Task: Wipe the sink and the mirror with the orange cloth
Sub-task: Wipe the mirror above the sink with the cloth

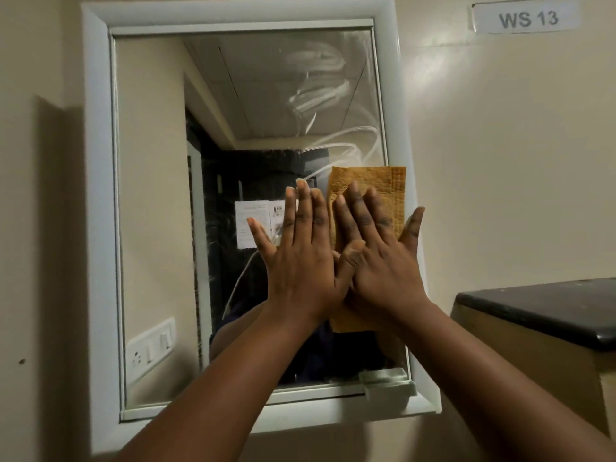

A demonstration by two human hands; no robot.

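Hands flat, fingers spread: right hand [383, 261] pressing orange cloth [370, 191] against mirror [233, 111], left hand [300, 255] beside.

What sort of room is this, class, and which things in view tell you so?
Probably a washroom: a white-framed wall mirror being wiped with an orange cloth, a "WS 13" label on the wall, and a dark counter edge beside it.

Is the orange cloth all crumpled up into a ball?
No, the orange cloth lies spread flat on the mirror under the right hand.
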